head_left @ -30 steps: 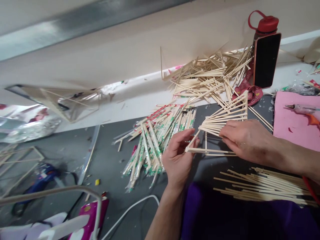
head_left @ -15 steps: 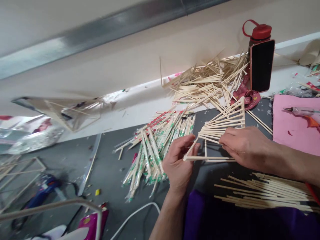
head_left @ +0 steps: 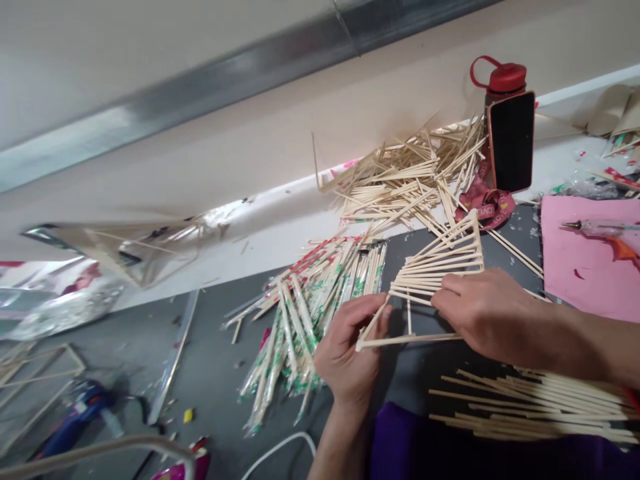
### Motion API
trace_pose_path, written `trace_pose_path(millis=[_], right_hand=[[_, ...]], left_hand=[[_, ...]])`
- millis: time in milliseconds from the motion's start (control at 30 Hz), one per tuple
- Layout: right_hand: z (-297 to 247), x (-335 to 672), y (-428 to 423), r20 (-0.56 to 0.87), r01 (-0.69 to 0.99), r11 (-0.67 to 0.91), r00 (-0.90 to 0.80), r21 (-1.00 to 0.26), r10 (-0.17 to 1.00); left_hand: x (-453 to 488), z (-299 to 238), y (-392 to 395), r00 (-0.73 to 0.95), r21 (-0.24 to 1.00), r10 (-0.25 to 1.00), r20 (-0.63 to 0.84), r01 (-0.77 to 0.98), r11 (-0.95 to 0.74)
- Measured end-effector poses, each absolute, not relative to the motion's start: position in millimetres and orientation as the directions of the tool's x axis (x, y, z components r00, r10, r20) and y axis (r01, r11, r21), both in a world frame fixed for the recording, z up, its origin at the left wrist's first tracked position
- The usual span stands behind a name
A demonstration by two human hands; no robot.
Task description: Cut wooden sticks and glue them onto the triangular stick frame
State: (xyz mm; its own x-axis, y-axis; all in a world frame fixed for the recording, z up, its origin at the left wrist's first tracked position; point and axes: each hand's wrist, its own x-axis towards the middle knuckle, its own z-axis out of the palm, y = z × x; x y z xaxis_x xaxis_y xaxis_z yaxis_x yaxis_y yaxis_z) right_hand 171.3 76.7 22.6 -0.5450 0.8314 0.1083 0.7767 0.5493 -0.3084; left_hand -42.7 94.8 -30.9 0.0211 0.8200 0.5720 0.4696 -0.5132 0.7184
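Between my hands is a frame of glued wooden sticks [head_left: 440, 265], its upper part a fan of closely set sticks and its lower left an open corner. My left hand [head_left: 347, 347] is closed around that left corner, with the thumb and fingers on either side of it. My right hand [head_left: 470, 310] has its fingers pinched at the near side of the fan, over the frame; the fingertips are partly hidden. Loose wooden sticks [head_left: 520, 403] lie in a row below my right forearm. Left of the frame are chopsticks in plastic wrappers [head_left: 300, 320].
A heap of loose sticks [head_left: 415, 167] lies by the wall. A phone [head_left: 513, 141] leans on a red-lidded bottle [head_left: 506, 79]. A pink sheet [head_left: 590, 267] carries a glue-gun-like tool's clear tip. A blue glue gun [head_left: 80, 413] and a ruler [head_left: 175, 360] are at left.
The view has shifted a little, so most things appear slightly lower and further left. Both hands keep their places on the stick frame.
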Motion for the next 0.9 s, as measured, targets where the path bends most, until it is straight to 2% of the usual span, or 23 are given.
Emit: trace_pose_path(millis=[133, 367, 900], right_hand=[[23.9, 170.3, 76.9, 0.071, 0.779, 0.552, -0.558, -0.299, 0.827], [23.5, 168.9, 78.6, 0.030, 0.784, 0.549, -0.566, -0.290, 0.824], [22.3, 168.3, 79.4, 0.038, 0.760, 0.578, -0.596, -0.295, 0.802]], left_hand=[[-44.2, -31.5, 96.0, 0.049, 0.694, 0.797, 0.602, 0.463, -0.552], [-40.7, -30.4, 91.9, -0.020, 0.758, 0.847, 0.531, 0.457, -0.465], [-37.5, -26.4, 88.8, -0.049, 0.758, 0.863, 0.503, 0.504, -0.414]])
